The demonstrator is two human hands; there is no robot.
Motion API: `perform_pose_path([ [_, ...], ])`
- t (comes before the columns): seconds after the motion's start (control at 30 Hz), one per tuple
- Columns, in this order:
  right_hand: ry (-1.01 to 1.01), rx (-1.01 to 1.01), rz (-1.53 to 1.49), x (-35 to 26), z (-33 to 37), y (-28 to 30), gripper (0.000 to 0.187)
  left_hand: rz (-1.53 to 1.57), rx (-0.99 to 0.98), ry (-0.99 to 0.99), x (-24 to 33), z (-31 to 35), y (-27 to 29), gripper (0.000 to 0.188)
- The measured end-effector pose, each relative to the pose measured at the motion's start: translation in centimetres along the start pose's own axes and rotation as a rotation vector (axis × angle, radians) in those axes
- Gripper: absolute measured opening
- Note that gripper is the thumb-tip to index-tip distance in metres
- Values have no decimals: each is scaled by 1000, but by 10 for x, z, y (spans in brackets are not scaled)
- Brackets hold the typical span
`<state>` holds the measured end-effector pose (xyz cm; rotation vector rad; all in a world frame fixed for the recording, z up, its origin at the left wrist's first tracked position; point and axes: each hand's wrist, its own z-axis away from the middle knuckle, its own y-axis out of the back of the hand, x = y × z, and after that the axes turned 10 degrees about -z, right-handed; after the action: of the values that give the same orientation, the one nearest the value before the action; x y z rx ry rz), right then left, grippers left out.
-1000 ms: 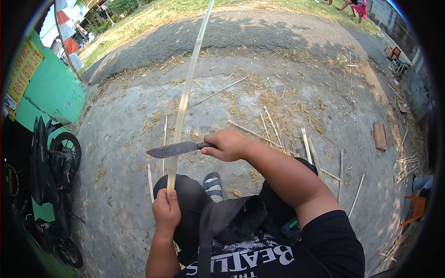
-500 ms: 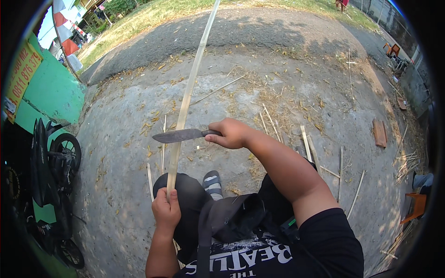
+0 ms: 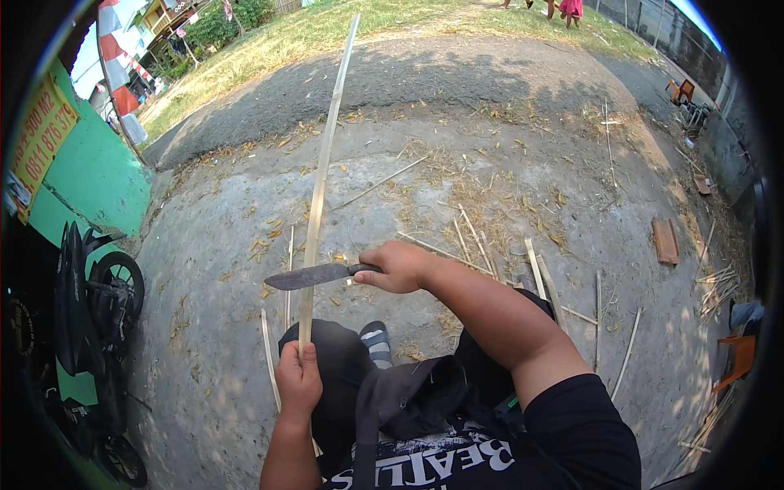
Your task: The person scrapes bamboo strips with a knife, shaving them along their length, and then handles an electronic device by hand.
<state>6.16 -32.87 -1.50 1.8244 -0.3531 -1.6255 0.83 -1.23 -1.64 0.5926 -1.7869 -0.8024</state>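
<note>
My left hand (image 3: 299, 377) is closed round the lower part of a long pale strip, seemingly bamboo (image 3: 320, 184), beside my left knee. The strip rises away from me, its far tip over the grass edge in the picture. My right hand (image 3: 394, 267) grips the dark handle of a broad-bladed knife (image 3: 308, 277), its point toward the left. The blade lies crosswise over the strip, a little above my left hand. Whether its edge bites into the strip, I cannot tell.
Several loose pale sticks (image 3: 535, 268) lie on the concrete ground (image 3: 212, 327) around my feet. A reddish brick (image 3: 665, 240) is at the right, with a heap of strips (image 3: 717, 291) near it. A motorcycle (image 3: 90, 310) stands at the left. People (image 3: 569, 10) are on the far grass.
The knife has moved down along the strip, nearer my left hand. More of the strip's far tip shows, and people have come into view on the grass.
</note>
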Motion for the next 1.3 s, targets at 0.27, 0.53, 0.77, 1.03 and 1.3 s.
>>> perform_pose_path([
  [0.27, 40, -21, 45, 4, 7, 8, 57, 39, -3, -7, 9, 0, -1, 34],
  [0.53, 77, -36, 81, -3, 8, 4, 54, 34, 8, 15, 6, -3, -3, 34],
  [0.77, 46, -3, 93, -9, 3, -12, 54, 23, -18, 58, -2, -10, -3, 34],
  [1.03, 70, -29, 107, 5, -2, -13, 55, 18, -17, 30, 0, -14, -6, 35],
  [1.3, -41, -52, 5, 1, -4, 7, 57, -7, -27, 34, -2, -12, -3, 35],
])
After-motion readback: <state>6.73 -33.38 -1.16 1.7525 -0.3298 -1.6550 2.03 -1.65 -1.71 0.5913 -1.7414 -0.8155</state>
